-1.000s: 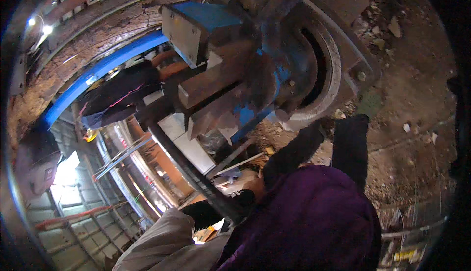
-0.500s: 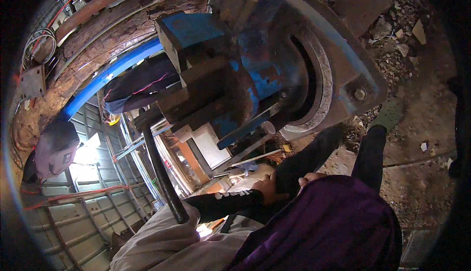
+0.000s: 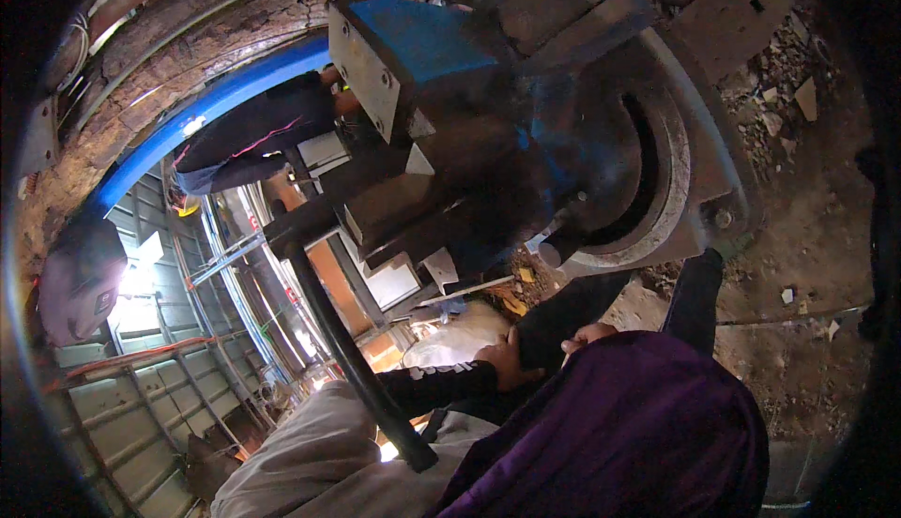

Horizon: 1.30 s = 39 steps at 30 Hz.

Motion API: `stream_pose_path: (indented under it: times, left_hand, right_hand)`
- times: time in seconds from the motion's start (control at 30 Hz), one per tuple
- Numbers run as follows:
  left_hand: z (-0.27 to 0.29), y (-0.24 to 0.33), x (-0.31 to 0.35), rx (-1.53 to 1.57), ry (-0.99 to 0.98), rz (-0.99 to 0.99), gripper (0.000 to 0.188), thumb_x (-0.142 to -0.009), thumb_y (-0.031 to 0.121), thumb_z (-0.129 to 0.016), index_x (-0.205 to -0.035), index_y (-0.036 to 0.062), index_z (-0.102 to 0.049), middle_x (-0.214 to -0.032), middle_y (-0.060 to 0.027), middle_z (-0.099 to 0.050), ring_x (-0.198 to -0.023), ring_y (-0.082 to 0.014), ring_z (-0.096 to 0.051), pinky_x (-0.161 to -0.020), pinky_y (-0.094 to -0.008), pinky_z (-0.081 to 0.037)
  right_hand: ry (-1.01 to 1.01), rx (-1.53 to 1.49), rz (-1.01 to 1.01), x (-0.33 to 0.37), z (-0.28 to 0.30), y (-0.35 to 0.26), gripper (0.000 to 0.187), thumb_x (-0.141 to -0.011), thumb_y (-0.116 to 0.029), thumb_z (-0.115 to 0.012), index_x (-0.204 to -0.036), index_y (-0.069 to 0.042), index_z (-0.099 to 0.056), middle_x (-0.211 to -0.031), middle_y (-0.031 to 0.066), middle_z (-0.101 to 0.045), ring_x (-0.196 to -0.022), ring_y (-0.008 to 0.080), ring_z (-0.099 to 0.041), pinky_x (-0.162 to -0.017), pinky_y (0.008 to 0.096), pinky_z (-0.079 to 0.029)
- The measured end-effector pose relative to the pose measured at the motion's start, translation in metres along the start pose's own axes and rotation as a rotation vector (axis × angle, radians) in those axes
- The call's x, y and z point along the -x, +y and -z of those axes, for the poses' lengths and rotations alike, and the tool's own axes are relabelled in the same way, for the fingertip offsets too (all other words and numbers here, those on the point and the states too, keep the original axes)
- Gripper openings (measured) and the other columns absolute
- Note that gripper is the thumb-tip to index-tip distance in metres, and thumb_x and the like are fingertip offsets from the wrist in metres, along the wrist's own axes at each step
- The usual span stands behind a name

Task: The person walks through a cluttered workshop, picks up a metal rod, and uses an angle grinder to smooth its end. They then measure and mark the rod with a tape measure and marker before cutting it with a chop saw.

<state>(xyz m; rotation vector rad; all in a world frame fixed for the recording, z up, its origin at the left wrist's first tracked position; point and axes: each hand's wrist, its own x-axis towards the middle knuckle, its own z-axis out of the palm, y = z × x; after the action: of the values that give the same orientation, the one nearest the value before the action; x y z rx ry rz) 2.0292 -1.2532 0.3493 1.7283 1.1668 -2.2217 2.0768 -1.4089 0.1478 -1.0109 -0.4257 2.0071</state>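
Observation:
A large bench vise (image 3: 427, 39), worn blue over dark metal, fills the upper middle. Its long black handle (image 3: 352, 358) slants down toward the lower middle, and neither hand touches it. Below the vise my left hand (image 3: 505, 360) lies on a dark trouser leg (image 3: 574, 316) with its fingers stretched out. The left forearm has a black sleeve (image 3: 436, 385) with white print. My right hand (image 3: 589, 335) shows just past the purple cloth (image 3: 610, 424), its fingers curled together. What they hold, if anything, I cannot make out; part of this hand is hidden.
A curved, rough brown beam (image 3: 188, 58) and a bright blue bar (image 3: 155, 157) run along the upper left. Dark clothing with a pink line (image 3: 267, 133) sits beside the vise. Rubble (image 3: 779, 114) covers ground at right. Pale wall panels (image 3: 131, 415) stand lower left.
The view has shifted, so the vise sits farther right and the handle's lower end is lower and farther right. Both hands stay in almost the same place.

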Motion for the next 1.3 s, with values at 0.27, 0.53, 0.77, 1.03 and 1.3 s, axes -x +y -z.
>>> stream_pose_path:
  times: [0.27,0.53,0.77,1.03,1.3]
  left_hand:
    - [0.015,0.007,0.015,0.076,-0.025,-0.069,0.130,-0.075,0.080,-0.065,-0.157,-0.0064,-0.014,-0.137,-0.0345,-0.052,-0.120,-0.0444,-0.062,-0.099,-0.0489,-0.053]
    - [0.004,0.000,-0.002,0.012,-0.044,-0.033,0.128,-0.076,0.081,-0.064,-0.157,-0.0068,-0.016,-0.142,-0.0315,-0.050,-0.126,-0.0426,-0.058,-0.104,-0.0487,-0.050]
    - [-0.002,0.001,-0.006,0.032,-0.026,-0.016,0.127,-0.075,0.081,-0.065,-0.156,-0.0059,-0.020,-0.143,-0.0303,-0.049,-0.130,-0.0397,-0.056,-0.107,-0.0481,-0.048]
    - [-0.054,0.000,-0.028,0.022,0.069,-0.036,0.100,-0.085,0.052,-0.057,-0.157,-0.0045,-0.016,-0.135,-0.0339,-0.053,-0.117,-0.0482,-0.061,-0.095,-0.0525,-0.052]
    - [-0.129,-0.043,-0.094,0.002,0.141,-0.017,0.067,-0.096,0.039,-0.053,-0.140,-0.0072,-0.036,-0.110,-0.0300,-0.068,-0.097,-0.0443,-0.071,-0.081,-0.0506,-0.057]
  right_hand:
    - [0.200,0.171,-0.120,0.048,0.024,-0.058,0.030,-0.086,-0.032,-0.076,-0.083,-0.002,-0.075,-0.075,0.0169,-0.071,-0.074,0.0319,-0.071,-0.074,0.0423,-0.054]
    - [0.311,0.152,-0.022,0.031,0.011,-0.037,0.029,-0.084,-0.031,-0.077,-0.083,-0.002,-0.075,-0.084,0.0181,-0.072,-0.083,0.0327,-0.071,-0.076,0.0445,-0.054]
    - [0.287,0.229,-0.130,0.021,0.001,-0.026,0.032,-0.084,-0.033,-0.077,-0.084,-0.001,-0.076,-0.084,0.0194,-0.072,-0.082,0.0341,-0.071,-0.075,0.0456,-0.054]
    - [0.284,0.252,-0.145,0.032,-0.012,-0.010,0.032,-0.086,-0.034,-0.075,-0.085,-0.002,-0.076,-0.084,0.0196,-0.072,-0.081,0.0350,-0.071,-0.075,0.0465,-0.054]
    - [0.309,0.278,-0.215,0.037,-0.017,-0.012,0.033,-0.088,-0.036,-0.074,-0.089,-0.003,-0.076,-0.086,0.0197,-0.072,-0.081,0.0355,-0.071,-0.074,0.0477,-0.053]
